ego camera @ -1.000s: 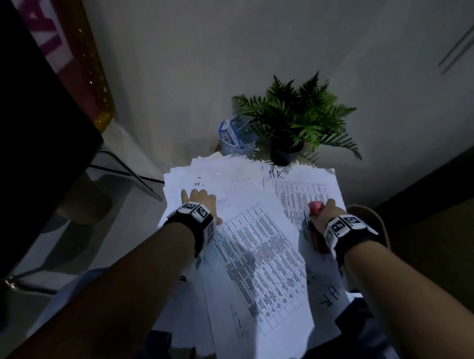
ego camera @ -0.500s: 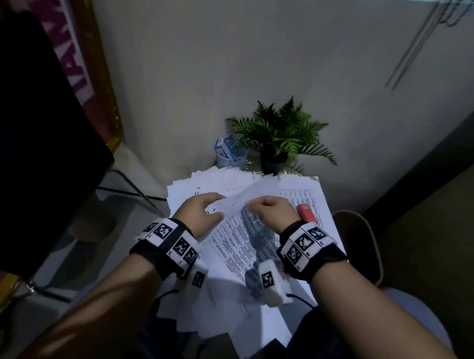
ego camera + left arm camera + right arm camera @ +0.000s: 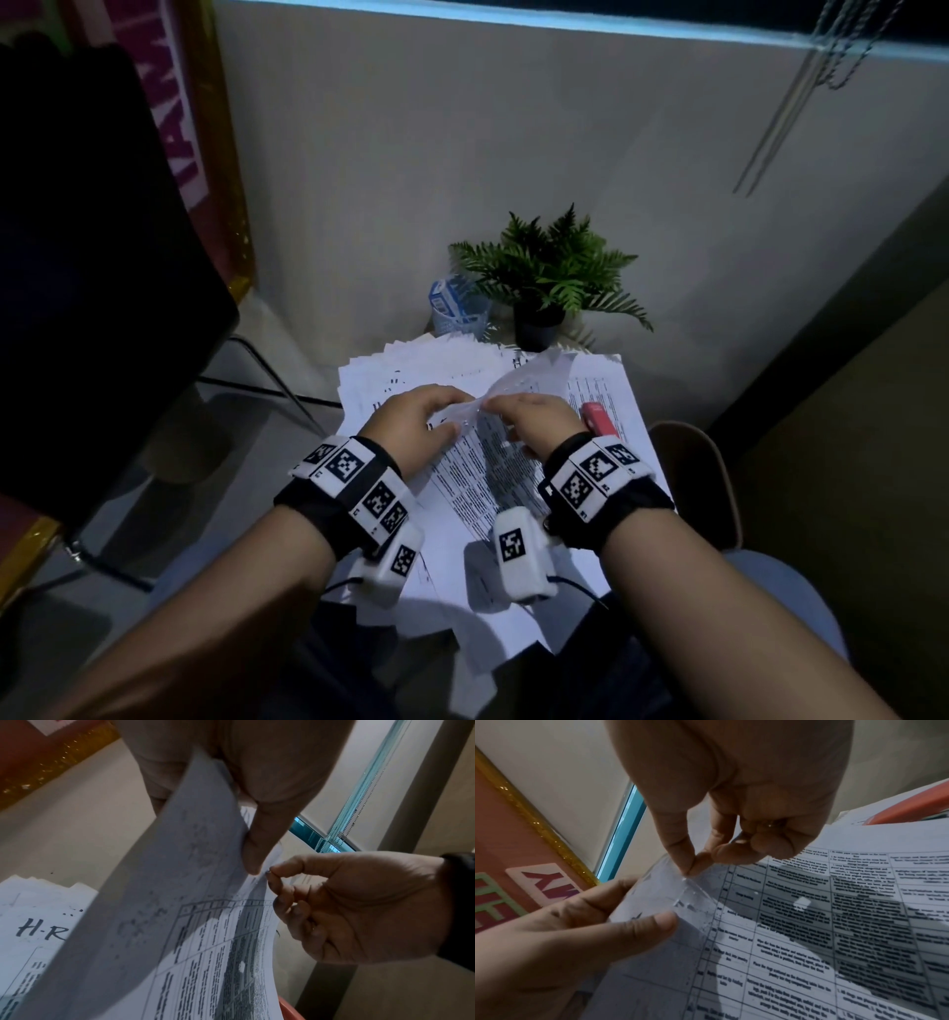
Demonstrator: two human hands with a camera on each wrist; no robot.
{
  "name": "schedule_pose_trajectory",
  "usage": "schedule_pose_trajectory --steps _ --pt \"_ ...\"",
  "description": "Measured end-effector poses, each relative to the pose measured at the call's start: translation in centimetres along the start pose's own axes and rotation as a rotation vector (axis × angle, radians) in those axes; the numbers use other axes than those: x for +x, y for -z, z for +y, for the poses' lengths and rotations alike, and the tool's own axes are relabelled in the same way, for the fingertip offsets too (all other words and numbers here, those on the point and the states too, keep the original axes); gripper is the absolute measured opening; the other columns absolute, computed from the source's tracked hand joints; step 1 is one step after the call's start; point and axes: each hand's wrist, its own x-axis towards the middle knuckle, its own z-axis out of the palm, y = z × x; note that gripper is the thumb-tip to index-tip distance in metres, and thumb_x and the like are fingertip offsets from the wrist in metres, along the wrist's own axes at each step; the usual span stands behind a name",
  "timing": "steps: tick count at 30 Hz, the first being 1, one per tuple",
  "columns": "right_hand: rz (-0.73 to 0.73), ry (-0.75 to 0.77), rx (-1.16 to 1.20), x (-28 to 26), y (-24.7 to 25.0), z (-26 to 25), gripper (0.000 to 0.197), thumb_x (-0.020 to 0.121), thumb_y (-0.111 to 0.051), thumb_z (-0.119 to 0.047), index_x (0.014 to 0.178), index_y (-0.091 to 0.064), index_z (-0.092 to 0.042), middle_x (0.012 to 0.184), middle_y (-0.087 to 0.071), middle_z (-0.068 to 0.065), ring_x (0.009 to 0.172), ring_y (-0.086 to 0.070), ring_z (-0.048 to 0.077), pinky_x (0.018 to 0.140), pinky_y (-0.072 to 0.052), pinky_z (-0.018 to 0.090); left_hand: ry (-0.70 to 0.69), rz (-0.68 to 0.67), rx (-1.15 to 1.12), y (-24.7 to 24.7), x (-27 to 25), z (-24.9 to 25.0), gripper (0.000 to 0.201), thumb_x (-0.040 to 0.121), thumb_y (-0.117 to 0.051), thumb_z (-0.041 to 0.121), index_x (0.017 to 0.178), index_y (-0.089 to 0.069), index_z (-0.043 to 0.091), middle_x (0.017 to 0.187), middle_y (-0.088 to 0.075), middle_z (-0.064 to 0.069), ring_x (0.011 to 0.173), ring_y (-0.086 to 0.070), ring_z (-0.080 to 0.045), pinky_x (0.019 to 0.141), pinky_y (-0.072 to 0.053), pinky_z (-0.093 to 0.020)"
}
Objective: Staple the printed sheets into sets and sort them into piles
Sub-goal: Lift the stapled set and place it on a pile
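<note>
Both hands are up over the papers, meeting at the corner of one printed sheet (image 3: pixel 518 383). The left hand (image 3: pixel 416 424) grips that lifted corner, thumb on one face and fingers behind it, as the right wrist view shows plainly. The right hand (image 3: pixel 539 424) pinches at the same corner with thumb and forefinger tip pressed together; its other fingers are curled in. From the left wrist view, the right hand's pinch sits just beside the left thumb, right on the sheet's edge. What is held between those fingertips is too small to make out.

The sheet curls upward from the hands toward 12 o'clock, its far end raised off the pile. Beneath it lies a page printed with a dense table (image 3: pixel 834 923), and around that the spread of loose sheets (image 3: pixel 411 370) covers the surface, fanned out toward 11 o'clock. One page at 9 o'clock in the left wrist view bears handwritten "H-R" (image 3: pixel 42 931).

A red stapler (image 3: pixel 598 417) lies on the papers at 3 o'clock of the right hand, just beside it, untouched. At 12 o'clock, past the pile, stands a potted fern (image 3: pixel 552 277), with a clear cup (image 3: pixel 457 311) holding a blue-and-white item just to its 9 o'clock side. A brown chair (image 3: pixel 703 478) edge shows at 3 o'clock.
</note>
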Motion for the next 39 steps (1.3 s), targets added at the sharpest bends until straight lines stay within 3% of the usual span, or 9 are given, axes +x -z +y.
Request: schedule_pose_trajectory --steps 8,11,16,24,28,31,35,37,39 --pt "-0.052 0.081 -0.109 0.5 -0.6 0.4 0.020 0.091 -0.051 -0.020 0.091 -0.063 -0.005 0.071 -0.053 0.006 0.063 -0.049 0.020 0.057 -0.036 0.026 -0.003 0.008 0.024 0.1 -0.2 1.2 0.007 0.088 -0.055 0.038 0.085 -0.061 0.035 0.088 -0.064 0.010 0.088 -0.058 -0.013 0.079 -0.046 -0.030" --pt "0.000 0.156 -0.126 0.7 -0.8 1.0 0.019 0.090 -0.049 -0.016 0.078 -0.060 -0.006 0.070 -0.055 0.006 0.061 -0.051 0.020 0.060 -0.039 0.024 0.056 0.054 0.079 -0.3 0.2 1.4 0.013 0.091 -0.054 0.036 0.093 -0.066 0.030 0.091 -0.066 0.010 0.092 -0.059 -0.014 0.082 -0.046 -0.029" --pt "0.036 0.230 0.021 0.0 -1.1 1.6 0.015 0.090 -0.044 -0.006 0.076 -0.049 -0.009 0.058 -0.055 0.005 0.036 -0.045 0.007 0.041 -0.037 0.016 0.105 0.089 0.116 -1.0 0.8 1.2 0.025 0.091 -0.053 0.038 0.106 -0.068 0.024 0.110 -0.069 0.005 0.106 -0.059 -0.015 0.091 -0.046 -0.031" --pt "0.148 0.369 0.111 0.8 -1.8 1.9 0.015 0.092 -0.047 -0.010 0.079 -0.047 -0.017 0.063 -0.059 -0.001 0.041 -0.048 0.005 0.046 -0.040 0.019 0.142 0.070 0.143 -0.9 1.3 1.2 0.024 0.089 -0.055 0.039 0.102 -0.070 0.025 0.106 -0.070 0.005 0.104 -0.061 -0.014 0.089 -0.048 -0.033" --pt "0.278 0.444 0.107 1.8 -0.5 0.8 0.021 0.092 -0.046 -0.014 0.074 -0.045 -0.026 0.070 -0.060 -0.001 0.053 -0.052 0.014 0.054 -0.042 0.025 0.159 0.065 0.182 -1.2 0.9 1.0 0.023 0.091 -0.053 0.040 0.102 -0.069 0.027 0.107 -0.070 0.006 0.103 -0.061 -0.015 0.087 -0.049 -0.032" --pt "0.351 0.388 0.098 2.8 2.2 0.8 0.020 0.092 -0.047 -0.016 0.074 -0.045 -0.026 0.074 -0.060 0.000 0.053 -0.051 0.013 0.048 -0.043 0.021 0.205 0.100 0.107 -0.6 1.5 0.1 0.023 0.091 -0.055 0.036 0.104 -0.069 0.022 0.109 -0.069 0.002 0.106 -0.060 -0.018 0.092 -0.047 -0.034" --pt "0.562 0.230 0.116 5.0 8.1 2.6 0.017 0.088 -0.049 -0.012 0.073 -0.047 -0.017 0.069 -0.055 0.006 0.053 -0.051 0.019 0.053 -0.048 0.024 0.224 0.104 0.139 -0.2 2.1 -0.1 0.019 0.091 -0.054 0.034 0.100 -0.068 0.023 0.104 -0.070 0.000 0.102 -0.061 -0.022 0.091 -0.048 -0.036" --pt "0.692 0.129 -0.038 5.8 12.0 3.7 0.009 0.089 -0.049 -0.012 0.083 -0.054 -0.008 0.077 -0.059 0.015 0.067 -0.056 0.031 0.065 -0.048 0.021 0.221 0.119 0.182 0.0 2.2 0.0 0.019 0.092 -0.054 0.034 0.100 -0.067 0.024 0.105 -0.069 0.000 0.102 -0.061 -0.022 0.090 -0.047 -0.034" --pt "0.817 0.039 -0.144 6.2 15.7 4.6 0.016 0.089 -0.049 -0.012 0.095 -0.058 0.000 0.098 -0.063 0.024 0.092 -0.058 0.039 0.077 -0.044 0.031 0.217 0.155 0.209 0.4 2.4 0.0 0.019 0.092 -0.053 0.034 0.101 -0.066 0.023 0.107 -0.068 0.000 0.103 -0.060 -0.022 0.088 -0.045 -0.031"
